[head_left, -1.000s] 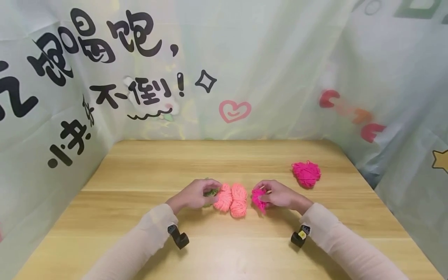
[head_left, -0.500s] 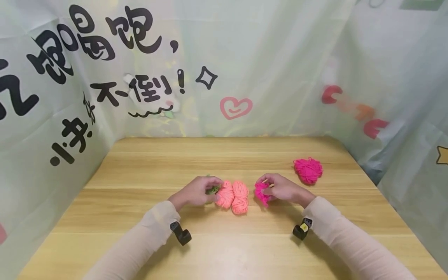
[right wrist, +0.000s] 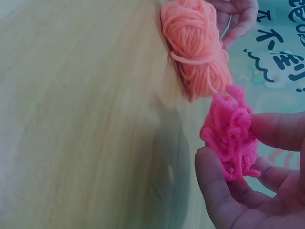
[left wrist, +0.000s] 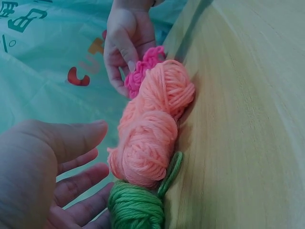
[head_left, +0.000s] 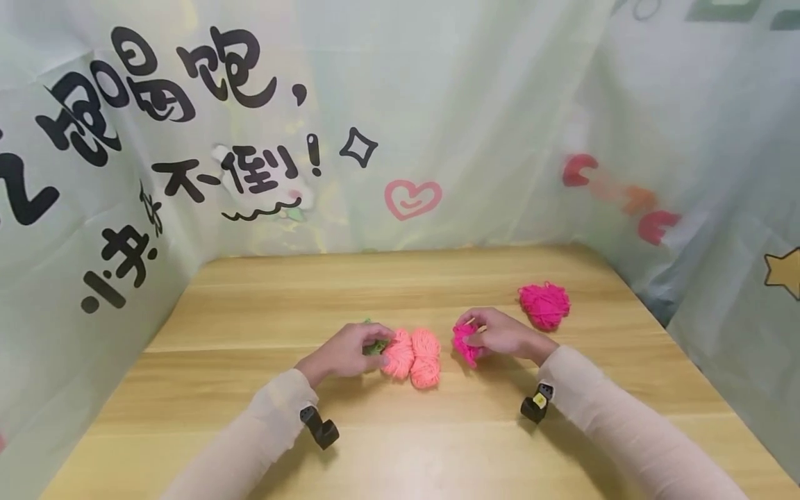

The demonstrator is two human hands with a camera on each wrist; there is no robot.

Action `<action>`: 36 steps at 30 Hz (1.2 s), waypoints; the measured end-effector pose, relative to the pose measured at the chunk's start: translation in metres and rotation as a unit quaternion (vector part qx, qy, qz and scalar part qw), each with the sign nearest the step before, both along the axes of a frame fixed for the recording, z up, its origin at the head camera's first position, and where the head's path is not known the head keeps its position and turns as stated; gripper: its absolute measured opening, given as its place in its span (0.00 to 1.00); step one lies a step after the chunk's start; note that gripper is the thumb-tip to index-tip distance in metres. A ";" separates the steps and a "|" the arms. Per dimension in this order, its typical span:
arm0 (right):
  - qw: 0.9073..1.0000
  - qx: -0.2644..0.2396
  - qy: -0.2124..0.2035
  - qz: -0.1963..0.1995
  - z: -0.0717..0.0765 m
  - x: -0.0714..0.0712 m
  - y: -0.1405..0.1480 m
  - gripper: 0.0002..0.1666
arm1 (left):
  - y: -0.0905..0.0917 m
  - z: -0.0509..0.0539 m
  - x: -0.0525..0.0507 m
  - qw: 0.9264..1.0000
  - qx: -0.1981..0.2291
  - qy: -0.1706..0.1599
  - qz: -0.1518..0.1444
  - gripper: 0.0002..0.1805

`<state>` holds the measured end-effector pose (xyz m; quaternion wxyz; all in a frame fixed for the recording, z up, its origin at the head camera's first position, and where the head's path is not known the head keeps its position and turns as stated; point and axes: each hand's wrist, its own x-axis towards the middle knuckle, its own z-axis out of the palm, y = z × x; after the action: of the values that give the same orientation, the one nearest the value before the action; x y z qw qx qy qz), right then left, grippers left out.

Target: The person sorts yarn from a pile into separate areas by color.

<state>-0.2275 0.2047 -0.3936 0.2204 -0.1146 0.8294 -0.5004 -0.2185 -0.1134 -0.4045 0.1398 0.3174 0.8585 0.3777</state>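
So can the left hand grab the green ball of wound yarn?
Probably yes. The person's left hand, holding nothing, is just beside the green ball of wound yarn, with nothing visible between them. The nearer salmon-pink yarn bundle sits on the ball's other side, so it shouldn't block.

The right hand point(right wrist: 281, 202) pinches a bright pink yarn bundle point(right wrist: 231, 136) in its fingertips, loose ends sticking out. Past it, a salmon yarn skein point(right wrist: 195, 45), one strand round its middle, lies on the wooden desk point(right wrist: 86, 119); the left hand point(right wrist: 240, 16) shows behind. Beyond the desk's edge is green cloth point(right wrist: 267, 98) with black characters.
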 end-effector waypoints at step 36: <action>0.997 0.069 0.034 -0.017 0.008 -0.019 0.025 0.22 | 0.001 -0.001 0.004 0.999 -0.018 0.021 0.017 0.25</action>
<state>-0.2462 0.2298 -0.3856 0.1909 -0.1020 0.8709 -0.4413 -0.2141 -0.1128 -0.4057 0.1213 0.3077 0.8734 0.3575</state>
